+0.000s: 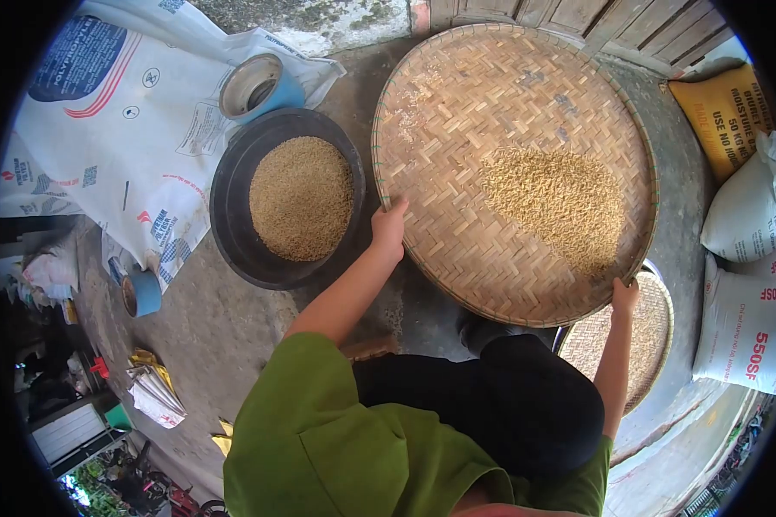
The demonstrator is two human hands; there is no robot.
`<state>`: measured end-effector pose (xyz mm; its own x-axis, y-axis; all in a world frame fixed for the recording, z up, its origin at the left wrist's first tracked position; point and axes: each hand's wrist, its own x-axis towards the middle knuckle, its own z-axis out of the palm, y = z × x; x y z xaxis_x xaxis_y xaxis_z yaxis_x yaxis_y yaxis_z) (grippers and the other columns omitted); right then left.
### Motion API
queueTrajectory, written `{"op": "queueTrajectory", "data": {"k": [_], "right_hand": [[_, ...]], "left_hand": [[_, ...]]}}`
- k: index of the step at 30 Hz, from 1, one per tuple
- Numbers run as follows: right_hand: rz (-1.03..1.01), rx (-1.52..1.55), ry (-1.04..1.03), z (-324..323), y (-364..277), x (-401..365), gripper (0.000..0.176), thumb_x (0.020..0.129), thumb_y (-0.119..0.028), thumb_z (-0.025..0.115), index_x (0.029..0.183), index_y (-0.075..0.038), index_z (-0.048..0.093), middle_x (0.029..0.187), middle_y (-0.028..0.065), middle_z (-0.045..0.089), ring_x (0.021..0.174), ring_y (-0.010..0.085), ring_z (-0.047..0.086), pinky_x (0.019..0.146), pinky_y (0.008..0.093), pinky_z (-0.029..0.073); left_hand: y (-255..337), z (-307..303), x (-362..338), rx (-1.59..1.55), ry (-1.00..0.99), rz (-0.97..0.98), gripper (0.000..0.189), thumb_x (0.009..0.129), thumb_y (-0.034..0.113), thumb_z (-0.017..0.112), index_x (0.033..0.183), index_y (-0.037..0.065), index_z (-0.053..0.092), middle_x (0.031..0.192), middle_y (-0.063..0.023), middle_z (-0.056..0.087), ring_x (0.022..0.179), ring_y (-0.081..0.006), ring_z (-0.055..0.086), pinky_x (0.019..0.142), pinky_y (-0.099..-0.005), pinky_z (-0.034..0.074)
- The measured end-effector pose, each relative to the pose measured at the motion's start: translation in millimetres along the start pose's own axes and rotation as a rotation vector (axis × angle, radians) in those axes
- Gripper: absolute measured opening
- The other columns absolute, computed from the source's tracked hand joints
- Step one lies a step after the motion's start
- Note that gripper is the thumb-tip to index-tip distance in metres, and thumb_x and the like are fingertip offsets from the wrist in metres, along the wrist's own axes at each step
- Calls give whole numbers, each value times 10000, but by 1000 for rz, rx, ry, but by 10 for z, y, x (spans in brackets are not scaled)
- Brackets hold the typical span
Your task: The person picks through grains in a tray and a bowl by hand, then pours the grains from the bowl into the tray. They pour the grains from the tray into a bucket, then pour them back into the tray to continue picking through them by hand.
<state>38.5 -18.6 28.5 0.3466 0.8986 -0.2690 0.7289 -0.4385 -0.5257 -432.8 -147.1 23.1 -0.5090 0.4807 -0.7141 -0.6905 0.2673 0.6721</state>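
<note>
A large round woven bamboo winnowing tray [457, 250] is held out in front of me, with a heap of golden unhusked rice grain [565, 202] on its right half. My left hand [389, 228] grips the rim at the lower left, fingers partly hidden by the edge. At the lower right, my right hand [624, 296] is closed on the same rim. Left of the tray stands a black basin [233, 233], holding a mound of grain [302, 198]. Partly under the tray, near my right forearm, is a second woven tray [655, 336] with pale grain on it.
White plastic sacking [138, 112] covers the floor at the upper left, with a blue pot [289, 90] beside the basin. A smaller blue container [142, 295] lies further left. Full sacks [741, 327] and a yellow sack [720, 116] line the right. Wooden doors [578, 21] stand behind.
</note>
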Motion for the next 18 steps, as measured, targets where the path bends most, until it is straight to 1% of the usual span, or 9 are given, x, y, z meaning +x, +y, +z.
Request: {"op": "queueTrajectory", "data": {"k": [1, 2, 4, 5, 7, 11, 14, 15, 18], "right_hand": [[-16, 37, 32, 41, 137, 94, 509, 677, -156, 588, 1110, 91, 484, 981, 193, 591, 848, 337, 579, 760, 402, 453], [-20, 33, 29, 75, 249, 149, 509, 677, -156, 588, 1110, 91, 484, 981, 193, 591, 848, 337, 579, 760, 402, 453], [106, 433, -7, 120, 297, 191, 493, 712, -207, 624, 1094, 83, 505, 983, 170, 589, 820, 297, 594, 703, 370, 482], [99, 434, -13, 134, 264, 191, 493, 712, -207, 624, 1094, 83, 505, 983, 170, 589, 820, 297, 594, 703, 370, 482], [308, 719, -49, 128, 147, 151, 513, 760, -285, 636, 1095, 81, 507, 985, 148, 587, 808, 260, 602, 663, 342, 501], [292, 641, 18, 21, -34, 95, 556, 785, -365, 622, 1091, 85, 508, 979, 144, 590, 812, 259, 602, 674, 344, 509], [125, 519, 86, -34, -59, 71, 497, 797, -326, 597, 1086, 70, 515, 978, 156, 589, 817, 257, 601, 665, 351, 497], [137, 474, 127, -45, -80, 77, 423, 807, -270, 582, 1068, 59, 527, 974, 141, 590, 824, 236, 595, 678, 351, 486], [8, 644, 132, 49, -89, 29, 378, 811, -243, 577, 1046, 51, 541, 944, 113, 596, 831, 213, 584, 707, 339, 474]], "left_hand": [[-10, -15, -14, 14, 21, 56, 331, 827, 176, 583, 1084, -24, 527, 1020, -102, 574, 900, -191, 554, 776, -337, 441], [-15, -24, -31, 9, 25, 55, 331, 827, 176, 583, 1084, -24, 527, 1020, -102, 574, 900, -191, 554, 776, -337, 441], [-2, -4, -60, 10, 32, 143, 309, 827, 140, 553, 1085, -26, 514, 1023, -110, 564, 916, -212, 553, 787, -348, 444], [-3, 4, -67, 5, 37, 148, 309, 827, 140, 553, 1085, -26, 514, 1023, -110, 564, 916, -212, 553, 787, -348, 444], [-10, -2, -84, -1, 54, 187, 280, 830, 134, 539, 1057, -29, 531, 994, -108, 568, 897, -199, 552, 769, -336, 443], [-24, -57, -111, 0, 32, 173, 292, 828, 159, 546, 1051, -30, 531, 989, -108, 569, 894, -197, 554, 771, -333, 444], [-141, -113, -28, -64, 16, 149, 303, 829, 157, 543, 1065, -32, 517, 990, -109, 565, 894, -197, 553, 774, -330, 443], [-195, -127, 2, -60, 13, 159, 303, 829, 157, 543, 1065, -32, 517, 990, -109, 565, 894, -197, 553, 774, -330, 443], [-364, -197, 51, -52, 15, 266, 323, 805, 155, 540, 1065, -34, 506, 994, -112, 563, 905, -202, 554, 778, -332, 443]]}}
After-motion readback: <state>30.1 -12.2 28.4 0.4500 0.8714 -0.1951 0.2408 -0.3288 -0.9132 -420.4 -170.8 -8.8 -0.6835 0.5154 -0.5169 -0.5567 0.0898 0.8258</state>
